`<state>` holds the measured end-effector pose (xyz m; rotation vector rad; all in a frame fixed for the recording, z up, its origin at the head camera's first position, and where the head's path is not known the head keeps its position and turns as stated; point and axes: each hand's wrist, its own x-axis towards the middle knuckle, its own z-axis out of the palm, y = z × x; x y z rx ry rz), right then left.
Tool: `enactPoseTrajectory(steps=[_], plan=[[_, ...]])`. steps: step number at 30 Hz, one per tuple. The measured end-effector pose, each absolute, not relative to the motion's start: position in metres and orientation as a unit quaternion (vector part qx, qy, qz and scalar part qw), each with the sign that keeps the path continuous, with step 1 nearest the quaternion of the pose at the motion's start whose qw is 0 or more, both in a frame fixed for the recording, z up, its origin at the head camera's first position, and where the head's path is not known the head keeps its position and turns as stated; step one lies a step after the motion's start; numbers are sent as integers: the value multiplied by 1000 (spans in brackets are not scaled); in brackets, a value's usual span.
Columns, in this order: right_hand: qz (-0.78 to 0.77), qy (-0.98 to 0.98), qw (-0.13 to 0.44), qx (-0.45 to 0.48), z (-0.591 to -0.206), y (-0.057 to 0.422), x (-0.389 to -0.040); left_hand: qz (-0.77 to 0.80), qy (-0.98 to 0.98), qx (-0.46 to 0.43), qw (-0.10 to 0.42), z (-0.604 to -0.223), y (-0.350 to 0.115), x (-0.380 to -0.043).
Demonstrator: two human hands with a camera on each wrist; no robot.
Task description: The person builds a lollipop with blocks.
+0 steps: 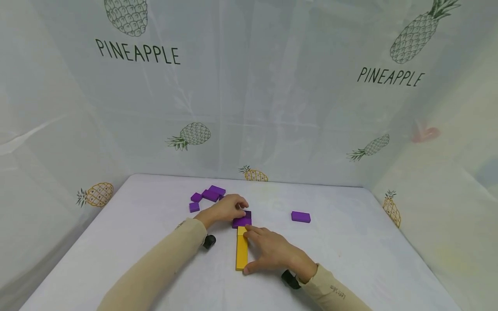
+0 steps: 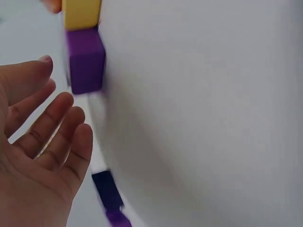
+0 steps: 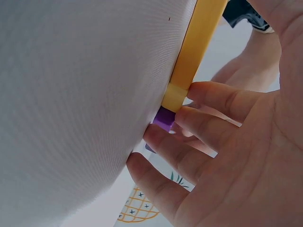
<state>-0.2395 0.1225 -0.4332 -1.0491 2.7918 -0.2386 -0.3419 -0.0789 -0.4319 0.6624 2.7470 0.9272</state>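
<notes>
A long yellow block (image 1: 241,252) lies lengthwise in front of the person, with a short yellow block (image 1: 242,231) at its far end. Beyond that sits a purple block (image 1: 242,223), right against the short yellow one. My right hand (image 1: 272,248) lies along the right side of the yellow blocks, fingertips (image 3: 196,90) at the short one and thumb near the long one's near end. The left hand (image 1: 225,208) is over the purple block's left side in the head view. In the left wrist view its fingers (image 2: 64,137) are loosely extended beside the purple block (image 2: 86,66), holding nothing.
Several loose purple blocks (image 1: 210,195) lie at the back left, past the left hand. Another purple block (image 1: 301,217) lies alone to the right. The white table (image 1: 330,242) meets a hanging sheet with pineapple prints (image 1: 272,108) along its back edge.
</notes>
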Motion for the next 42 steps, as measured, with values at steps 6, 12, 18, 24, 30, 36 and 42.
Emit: enactPoseTrajectory(steps=[6, 12, 18, 24, 30, 36, 42], plan=[[-84, 930, 73, -349, -433, 122, -239, 317, 927, 200, 40, -427, -102, -350], [-89, 931, 83, -343, -432, 122, -238, 295, 935, 195, -6, -432, -120, -360], [-90, 932, 91, -339, -431, 121, -238, 232, 951, 203, -29, -435, -129, -361], [-88, 933, 90, -338, -431, 121, -238, 189, 960, 201, -43, -434, -132, -359], [-88, 933, 90, -338, -430, 121, -238, 172, 962, 207, -47, -433, -132, -359], [-89, 932, 89, -340, -430, 121, -238, 177, 964, 195, -38, -436, -132, -360], [-94, 932, 93, -338, -431, 121, -237, 187, 961, 198, -35, -438, -127, -358]])
